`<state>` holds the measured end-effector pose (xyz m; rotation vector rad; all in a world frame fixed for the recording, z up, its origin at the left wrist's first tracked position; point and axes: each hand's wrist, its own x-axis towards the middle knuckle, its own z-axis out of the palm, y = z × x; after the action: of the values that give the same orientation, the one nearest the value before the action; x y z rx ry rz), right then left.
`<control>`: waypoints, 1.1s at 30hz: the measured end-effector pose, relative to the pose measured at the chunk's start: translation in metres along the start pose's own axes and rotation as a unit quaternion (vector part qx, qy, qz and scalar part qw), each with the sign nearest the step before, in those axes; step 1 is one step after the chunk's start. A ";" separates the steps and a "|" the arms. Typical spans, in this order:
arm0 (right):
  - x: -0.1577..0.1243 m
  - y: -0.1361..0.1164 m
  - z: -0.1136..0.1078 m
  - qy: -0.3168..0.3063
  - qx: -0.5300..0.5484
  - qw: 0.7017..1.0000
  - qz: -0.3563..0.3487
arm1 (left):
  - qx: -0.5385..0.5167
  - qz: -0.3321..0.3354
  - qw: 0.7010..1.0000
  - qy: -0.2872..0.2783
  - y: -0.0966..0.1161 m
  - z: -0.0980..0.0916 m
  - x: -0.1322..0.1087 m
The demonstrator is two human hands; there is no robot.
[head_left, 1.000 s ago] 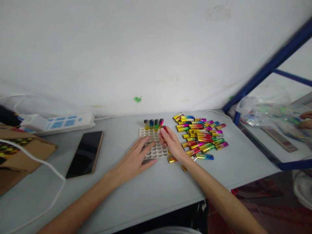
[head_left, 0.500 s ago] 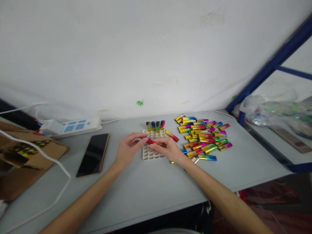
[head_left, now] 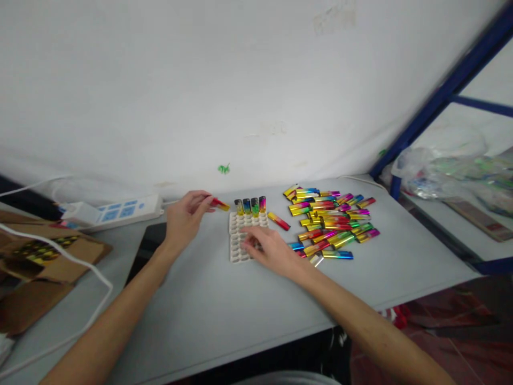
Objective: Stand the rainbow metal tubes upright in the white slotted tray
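Observation:
My left hand (head_left: 186, 219) pinches a red-and-yellow metallic lighter (head_left: 219, 204), held level to the left of the tray's back row. A white tray (head_left: 236, 240) with rows of slots lies flat on the table. Several shiny lighters (head_left: 255, 207) with dark tops stand upright along its back edge. Over the tray's front right part hovers my right hand (head_left: 270, 250), its fingers loosely bent and apart, with nothing visible in them. A single red-and-yellow lighter (head_left: 279, 221) lies just right of the tray.
A loose pile of multicoloured lighters (head_left: 328, 219) covers the table to the right. On the left are a dark phone (head_left: 150, 243) partly under my left arm, a white power strip (head_left: 126, 211), a cardboard box (head_left: 76, 262) and a white cable (head_left: 96, 280). A blue rack (head_left: 425, 115) stands at right.
My hands have come apart. The left has moved left and away from me with the red-and-yellow lighter, while the right has let go of it and stays over the tray.

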<state>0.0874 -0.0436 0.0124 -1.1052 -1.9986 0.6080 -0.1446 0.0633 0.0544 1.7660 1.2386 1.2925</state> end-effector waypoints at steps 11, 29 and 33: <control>-0.002 -0.001 -0.001 -0.028 -0.083 0.995 -0.043 | 0.104 0.081 0.981 -0.145 0.000 0.012 0.011; 0.005 0.002 -0.020 0.007 -0.190 0.981 -0.022 | 0.038 0.002 0.982 -0.187 -0.026 0.025 0.014; 0.006 0.021 -0.051 0.053 -0.284 0.950 0.120 | 0.036 -0.002 0.981 -0.189 -0.027 0.026 0.007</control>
<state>0.1366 -0.0249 0.0303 -1.7006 -2.0104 0.0719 -0.1286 0.0807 0.0245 1.9473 1.0797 0.8638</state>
